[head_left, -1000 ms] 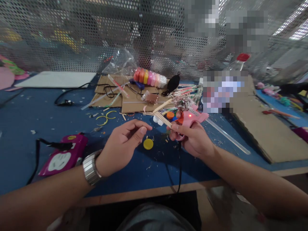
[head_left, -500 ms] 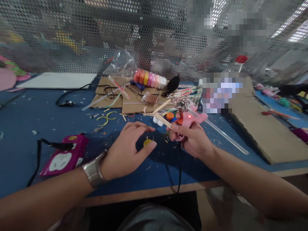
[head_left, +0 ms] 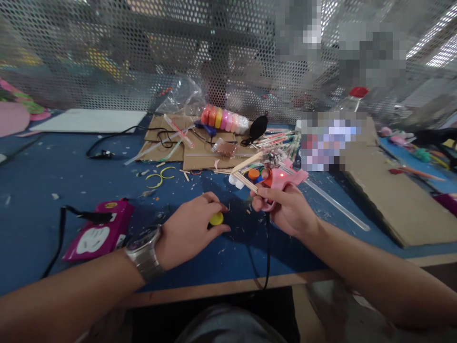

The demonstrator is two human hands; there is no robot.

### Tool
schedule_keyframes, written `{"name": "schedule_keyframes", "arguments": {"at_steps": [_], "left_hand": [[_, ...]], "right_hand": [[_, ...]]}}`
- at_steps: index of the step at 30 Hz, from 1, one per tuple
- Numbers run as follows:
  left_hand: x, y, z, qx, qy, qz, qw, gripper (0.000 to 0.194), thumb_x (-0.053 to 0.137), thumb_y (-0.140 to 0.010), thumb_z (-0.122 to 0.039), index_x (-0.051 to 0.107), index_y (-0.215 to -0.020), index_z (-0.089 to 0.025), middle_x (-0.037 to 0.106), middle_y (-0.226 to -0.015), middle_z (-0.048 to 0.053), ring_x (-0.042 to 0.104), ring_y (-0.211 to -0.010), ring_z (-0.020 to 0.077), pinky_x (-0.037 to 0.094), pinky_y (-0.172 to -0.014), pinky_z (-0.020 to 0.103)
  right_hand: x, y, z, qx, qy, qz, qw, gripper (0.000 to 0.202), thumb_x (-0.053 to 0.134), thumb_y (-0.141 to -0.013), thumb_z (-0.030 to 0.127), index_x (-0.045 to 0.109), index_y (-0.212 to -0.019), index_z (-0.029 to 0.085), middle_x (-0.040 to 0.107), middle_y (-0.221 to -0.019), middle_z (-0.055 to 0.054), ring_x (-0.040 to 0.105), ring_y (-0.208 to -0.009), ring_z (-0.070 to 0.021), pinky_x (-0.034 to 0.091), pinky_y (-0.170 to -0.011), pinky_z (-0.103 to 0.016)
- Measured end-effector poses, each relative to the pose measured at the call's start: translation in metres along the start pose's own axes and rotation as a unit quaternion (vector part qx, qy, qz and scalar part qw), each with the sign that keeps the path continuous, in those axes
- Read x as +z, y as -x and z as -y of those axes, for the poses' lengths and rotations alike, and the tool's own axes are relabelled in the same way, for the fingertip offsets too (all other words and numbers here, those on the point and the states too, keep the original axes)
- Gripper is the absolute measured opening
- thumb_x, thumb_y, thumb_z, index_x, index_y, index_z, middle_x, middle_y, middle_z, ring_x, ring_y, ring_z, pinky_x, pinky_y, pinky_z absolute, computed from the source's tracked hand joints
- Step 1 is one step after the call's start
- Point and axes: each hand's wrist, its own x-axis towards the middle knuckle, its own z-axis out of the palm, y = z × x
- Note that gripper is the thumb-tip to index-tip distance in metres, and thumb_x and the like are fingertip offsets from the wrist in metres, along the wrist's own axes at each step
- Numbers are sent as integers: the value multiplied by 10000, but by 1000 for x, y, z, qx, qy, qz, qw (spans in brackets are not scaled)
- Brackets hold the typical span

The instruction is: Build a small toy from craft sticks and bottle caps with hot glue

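Observation:
My left hand (head_left: 194,226), with a watch on its wrist, is low over the blue table. Its thumb and fingers close around the sides of a small yellow bottle cap (head_left: 216,218). My right hand (head_left: 285,205) is wrapped around a pink hot glue gun (head_left: 285,177), whose red light glows. Between the thumb and fingers of that same hand are thin wooden sticks (head_left: 246,182), joined at an angle and pointing left. Just beyond the sticks lie white caps (head_left: 235,181) and an orange cap (head_left: 253,174). The glue gun's nozzle is hidden behind my fingers.
A purple pouch (head_left: 102,228) with a black cable lies at the left. Cardboard pieces (head_left: 200,161), a row of coloured clay tubs (head_left: 224,118) and straws sit at the back. A cardboard sheet (head_left: 400,195) lies right, beside a clear glue stick (head_left: 339,205). Perforated metal stands behind.
My left hand has moved slightly down, its fingers drawing in around the yellow cap. My right hand holds the glue gun and sticks almost still.

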Motion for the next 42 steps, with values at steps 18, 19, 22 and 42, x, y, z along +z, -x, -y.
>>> {"name": "schedule_keyframes", "arguments": {"at_steps": [18, 19, 22, 42], "left_hand": [[-6, 2, -14, -58, 403, -140, 903, 79, 607, -1049, -264, 533, -1056, -236, 547, -962, 0, 488, -741, 137, 503, -682, 277], [-5, 4, -14, -61, 429, -132, 891, 31, 560, -1059, -260, 563, -1078, -235, 548, -967, 9, 490, -751, 148, 508, -689, 288], [-3, 7, -13, -46, 462, -134, 876, 182, 483, -1094, -267, 648, -1159, -225, 597, -1024, 48, 538, -794, 168, 536, -728, 313], [-10, 2, -20, -21, 338, -178, 924, 231, 843, -938, -288, 760, -1135, -199, 748, -1059, 53, 689, -845, 166, 598, -747, 271]], "right_hand": [[0, 3, 1, 6, 8, 16, 1000, 263, 847, -734, 241, 585, -751, 244, 643, -658, 23, 632, -585, -176, 522, -638, -348], [1, 3, 1, 8, 14, 17, 1000, 270, 848, -736, 244, 578, -738, 247, 638, -654, 22, 630, -585, -178, 516, -637, -350], [1, 4, 2, 20, 24, 22, 999, 270, 850, -737, 259, 581, -715, 249, 643, -649, 12, 627, -587, -187, 499, -635, -357], [1, 7, 1, 22, 34, 31, 999, 180, 857, -771, 284, 687, -808, 240, 684, -656, 3, 607, -580, -190, 508, -643, -374]]}}
